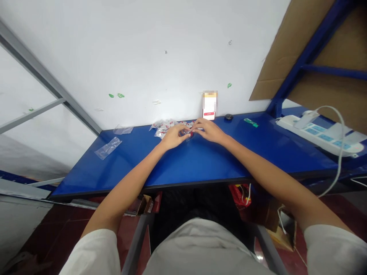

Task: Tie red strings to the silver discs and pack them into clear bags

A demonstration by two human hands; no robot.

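Observation:
Near the back of the blue table, my left hand (174,136) and my right hand (210,131) meet fingertip to fingertip. Between them they pinch a small clear plastic bag (188,138) with something red in it; the fingers hide most of it. Just behind my left hand lies a pile of small clear packets (164,126) with red and white contents. A phone (209,105) with its screen lit leans upright against the wall behind my right hand.
Flat clear bags (108,148) lie on the blue table (183,168) at left. A round black object (228,117) and a green-handled item (251,122) lie right of the phone. A white power strip (319,135) with a looping cable sits at far right.

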